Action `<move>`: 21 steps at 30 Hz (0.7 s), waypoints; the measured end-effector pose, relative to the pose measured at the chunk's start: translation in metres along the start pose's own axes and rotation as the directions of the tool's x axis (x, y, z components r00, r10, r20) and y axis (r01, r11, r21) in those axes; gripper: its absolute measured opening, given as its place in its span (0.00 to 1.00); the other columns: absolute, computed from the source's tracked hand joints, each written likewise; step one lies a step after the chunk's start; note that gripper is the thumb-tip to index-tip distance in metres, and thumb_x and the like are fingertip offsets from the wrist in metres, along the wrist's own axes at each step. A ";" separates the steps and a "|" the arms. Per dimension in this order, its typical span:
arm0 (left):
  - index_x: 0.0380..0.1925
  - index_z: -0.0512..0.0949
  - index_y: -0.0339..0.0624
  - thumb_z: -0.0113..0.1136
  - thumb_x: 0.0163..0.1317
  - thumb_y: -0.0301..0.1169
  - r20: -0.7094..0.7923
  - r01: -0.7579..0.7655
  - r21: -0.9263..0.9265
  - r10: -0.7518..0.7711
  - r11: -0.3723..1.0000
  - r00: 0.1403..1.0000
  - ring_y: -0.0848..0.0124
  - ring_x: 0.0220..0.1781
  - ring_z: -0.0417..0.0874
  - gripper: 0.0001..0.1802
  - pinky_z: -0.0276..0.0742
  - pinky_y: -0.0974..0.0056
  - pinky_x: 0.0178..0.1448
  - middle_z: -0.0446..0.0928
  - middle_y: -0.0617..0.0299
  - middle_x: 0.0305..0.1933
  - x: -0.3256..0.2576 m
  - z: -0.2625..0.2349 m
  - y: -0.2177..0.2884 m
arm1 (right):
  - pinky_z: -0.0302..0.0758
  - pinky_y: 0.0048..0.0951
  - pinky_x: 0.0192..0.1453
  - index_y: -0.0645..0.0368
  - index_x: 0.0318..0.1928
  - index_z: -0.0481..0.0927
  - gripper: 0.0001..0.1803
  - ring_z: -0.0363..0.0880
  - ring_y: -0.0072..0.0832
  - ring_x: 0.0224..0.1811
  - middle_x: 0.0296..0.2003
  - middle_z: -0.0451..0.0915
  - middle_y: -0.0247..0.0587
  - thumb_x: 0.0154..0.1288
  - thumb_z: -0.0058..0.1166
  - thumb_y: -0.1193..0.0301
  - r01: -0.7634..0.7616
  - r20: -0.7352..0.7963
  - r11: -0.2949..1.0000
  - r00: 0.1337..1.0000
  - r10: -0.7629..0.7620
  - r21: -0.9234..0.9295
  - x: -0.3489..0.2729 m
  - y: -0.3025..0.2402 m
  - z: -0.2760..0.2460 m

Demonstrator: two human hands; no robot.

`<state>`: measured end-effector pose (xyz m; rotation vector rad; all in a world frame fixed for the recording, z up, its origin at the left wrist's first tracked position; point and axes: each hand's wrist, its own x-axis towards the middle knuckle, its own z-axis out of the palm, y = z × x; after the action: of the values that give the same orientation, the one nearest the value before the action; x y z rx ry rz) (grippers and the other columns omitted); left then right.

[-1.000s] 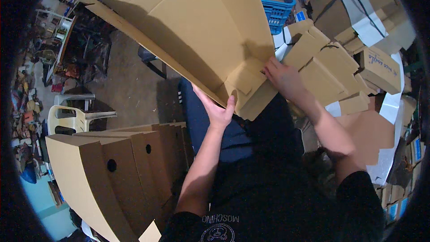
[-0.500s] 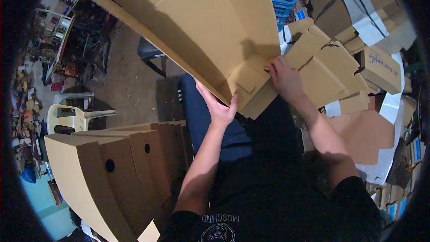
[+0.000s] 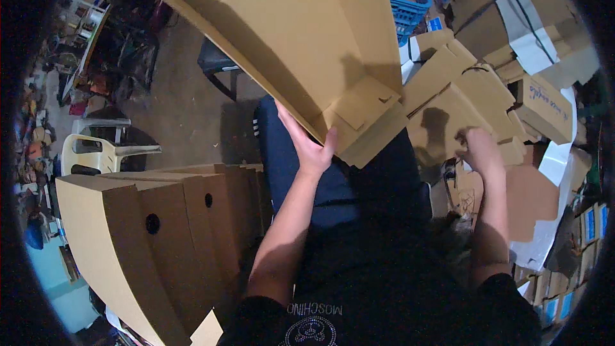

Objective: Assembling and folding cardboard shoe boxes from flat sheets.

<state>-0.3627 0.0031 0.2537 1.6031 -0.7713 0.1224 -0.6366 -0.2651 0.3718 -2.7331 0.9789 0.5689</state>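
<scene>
The left hand point(image 3: 312, 147) is up under the big cardboard box point(image 3: 301, 45), palm flat against its lower edge, fingers spread wide and thumb hooked round the front of the panel. The box rises above and away from that hand, tilted, its open inside facing the person and its bottom flaps point(image 3: 365, 112) folded in just right of the thumb. The right hand point(image 3: 482, 151) is off the box, well apart to the right, hanging over a heap of flattened cardboard point(image 3: 461, 99); it is blurred, fingers seemingly curled downward, and whether it grips anything cannot be told. Down at the lower left stands a row of folded boxes point(image 3: 166, 230) with round holes, beside a white plastic chair point(image 3: 96, 154). A blue crate point(image 3: 410, 6) sits behind the box.
</scene>
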 end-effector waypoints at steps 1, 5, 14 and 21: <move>0.80 0.36 0.29 0.71 0.58 0.53 -0.014 0.017 -0.023 -0.017 1.000 1.000 0.44 0.83 0.49 0.67 0.46 0.44 0.83 0.46 0.37 0.81 -0.001 -0.002 -0.002 | 0.80 0.47 0.56 0.63 0.48 0.84 0.17 0.84 0.52 0.51 0.45 0.85 0.53 0.61 0.69 0.70 -0.010 -0.139 0.985 0.990 0.035 0.173 -0.009 -0.039 -0.019; 0.81 0.35 0.30 0.71 0.60 0.51 -0.040 0.096 -0.124 -0.102 0.988 0.994 0.49 0.85 0.47 0.67 0.44 0.49 0.85 0.44 0.39 0.83 -0.005 0.002 -0.008 | 0.76 0.47 0.64 0.55 0.57 0.81 0.24 0.79 0.47 0.60 0.51 0.83 0.45 0.60 0.69 0.70 0.564 -0.511 0.804 0.755 -0.411 0.187 -0.002 -0.113 0.005; 0.81 0.32 0.31 0.73 0.60 0.46 -0.032 0.153 -0.242 -0.165 0.958 0.986 0.52 0.84 0.52 0.67 0.48 0.53 0.84 0.45 0.40 0.83 -0.010 0.002 -0.007 | 0.70 0.47 0.70 0.53 0.56 0.81 0.24 0.78 0.38 0.58 0.49 0.81 0.38 0.57 0.69 0.68 0.767 -0.640 0.634 0.437 -0.632 -0.102 0.062 -0.186 0.055; 0.81 0.35 0.34 0.72 0.64 0.43 -0.043 0.158 -0.276 -0.177 0.948 0.983 0.56 0.82 0.54 0.63 0.48 0.52 0.84 0.49 0.46 0.82 -0.014 -0.004 -0.017 | 0.74 0.45 0.65 0.52 0.51 0.83 0.20 0.80 0.36 0.53 0.47 0.81 0.35 0.57 0.68 0.66 0.823 -0.645 0.557 0.363 -0.673 -0.117 0.071 -0.184 0.059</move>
<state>-0.3626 0.0117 0.2331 1.3883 -0.5694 -0.0506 -0.4853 -0.1471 0.2963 -2.7348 -0.2832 -0.6491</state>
